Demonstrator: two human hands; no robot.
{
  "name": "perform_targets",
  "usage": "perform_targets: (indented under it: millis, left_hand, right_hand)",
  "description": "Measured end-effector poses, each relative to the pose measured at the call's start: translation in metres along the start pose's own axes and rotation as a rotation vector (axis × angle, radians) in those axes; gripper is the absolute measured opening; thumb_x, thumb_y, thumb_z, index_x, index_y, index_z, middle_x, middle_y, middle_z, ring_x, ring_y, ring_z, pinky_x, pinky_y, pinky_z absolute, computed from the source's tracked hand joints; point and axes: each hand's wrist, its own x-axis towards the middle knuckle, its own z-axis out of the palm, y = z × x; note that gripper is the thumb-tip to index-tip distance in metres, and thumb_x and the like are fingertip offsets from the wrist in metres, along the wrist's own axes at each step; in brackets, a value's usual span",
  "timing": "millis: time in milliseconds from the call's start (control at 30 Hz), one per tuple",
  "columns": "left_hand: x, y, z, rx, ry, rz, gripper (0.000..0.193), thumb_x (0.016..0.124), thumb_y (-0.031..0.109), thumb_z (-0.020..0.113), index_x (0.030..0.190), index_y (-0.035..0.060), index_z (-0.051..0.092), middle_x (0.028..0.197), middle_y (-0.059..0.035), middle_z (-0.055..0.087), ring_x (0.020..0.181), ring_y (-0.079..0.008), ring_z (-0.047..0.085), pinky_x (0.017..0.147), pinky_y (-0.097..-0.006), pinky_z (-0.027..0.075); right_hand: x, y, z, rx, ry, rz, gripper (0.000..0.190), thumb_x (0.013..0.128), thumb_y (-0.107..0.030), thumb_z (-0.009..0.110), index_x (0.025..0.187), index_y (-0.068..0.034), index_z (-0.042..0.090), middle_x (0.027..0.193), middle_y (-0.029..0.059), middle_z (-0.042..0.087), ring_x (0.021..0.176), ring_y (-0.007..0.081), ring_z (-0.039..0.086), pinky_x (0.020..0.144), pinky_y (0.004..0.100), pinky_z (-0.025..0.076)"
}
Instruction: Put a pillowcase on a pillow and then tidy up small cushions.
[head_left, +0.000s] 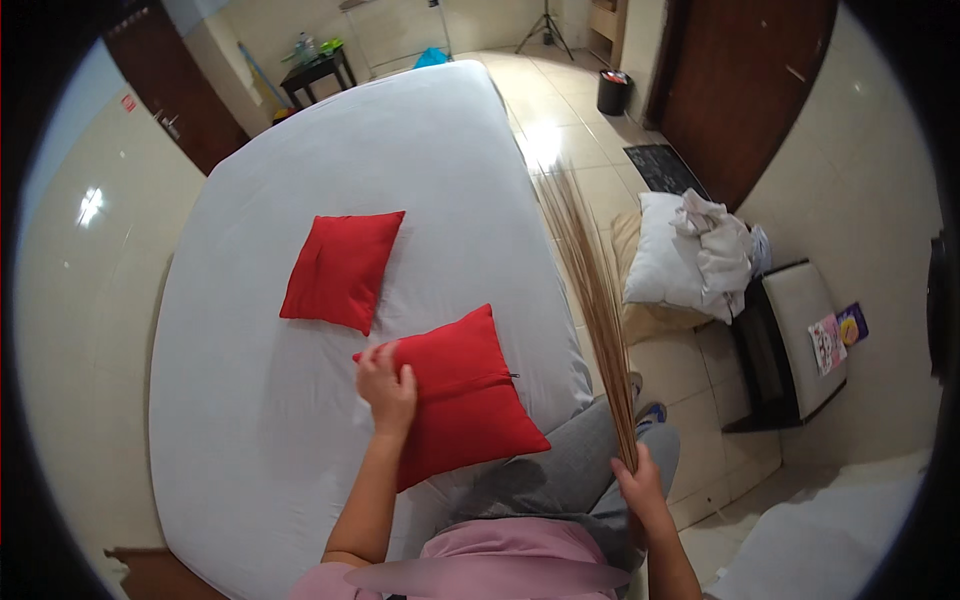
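Note:
My right hand (641, 480) is wrapped around the bound end of a stick broom (600, 307) made of long thin brown ribs. Its bristles point away from me, over the floor beside the bed. At the left corner of a red cushion (465, 397) is my left hand (388, 394), fingers spread and slightly blurred, against or just over the fabric. That cushion has a zip across its middle and lies on the near part of the bed. A second red cushion (341, 270) rests farther off on the white bed sheet (247, 405).
Right of the bed, a white pillow (664, 255) with crumpled cloth lies on a beige bundle (637, 326). Close by is a black-and-grey piece of furniture (795, 345) bearing packets. Farther back are a black bin (615, 94), a doormat (664, 169) and a small black table (319, 75).

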Motion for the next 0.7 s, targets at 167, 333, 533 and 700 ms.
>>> perform_targets:
  millis: [167, 333, 533, 700]
  left_hand:
    - [-0.017, 0.082, 0.017, 0.036, -0.353, 0.348, 0.027, 0.072, 0.028, 0.070, 0.095, 0.0154, 0.062, 0.097, -0.0041, 0.054, 0.102, -0.0236, 0.046, 0.086, -0.0409, 0.031]
    - [-0.016, 0.103, 0.022, 0.119, -0.526, 0.351, 0.018, 0.069, 0.020, 0.074, 0.079, 0.0151, 0.060, 0.087, 0.0007, 0.055, 0.091, -0.0209, 0.047, 0.081, -0.0391, 0.029]
    - [-0.021, 0.086, 0.006, 0.052, -0.616, 0.263, 0.014, 0.070, 0.013, 0.071, 0.080, 0.0145, 0.061, 0.080, 0.0005, 0.056, 0.086, -0.0197, 0.048, 0.079, -0.0383, 0.028]
    - [-0.025, 0.090, 0.013, -0.006, -0.579, 0.239, 0.014, 0.071, 0.012, 0.070, 0.081, 0.0136, 0.060, 0.081, 0.0008, 0.056, 0.087, -0.0199, 0.048, 0.077, -0.0377, 0.028]
  right_hand:
    - [0.079, -0.020, 0.059, 0.303, -0.103, 0.115, 0.038, 0.083, -0.023, 0.061, 0.113, -0.002, 0.049, 0.077, 0.0139, 0.059, 0.069, 0.0285, 0.061, 0.065, 0.0374, 0.048]
    - [0.150, -0.022, 0.145, 0.193, -0.085, -0.069, 0.050, 0.084, -0.026, 0.057, 0.124, 0.001, 0.044, 0.097, 0.0242, 0.059, 0.099, 0.0391, 0.057, 0.084, 0.0445, 0.044]
    - [0.143, -0.022, 0.159, -0.173, 0.150, -0.357, 0.040, 0.082, -0.024, 0.060, 0.118, -0.005, 0.054, 0.108, 0.0125, 0.056, 0.101, 0.0343, 0.052, 0.089, 0.0445, 0.040]
    - [0.121, -0.039, 0.142, -0.291, 0.020, -0.504, 0.015, 0.080, -0.020, 0.062, 0.092, -0.011, 0.066, 0.096, 0.0060, 0.057, 0.093, 0.0266, 0.052, 0.079, 0.0409, 0.039]
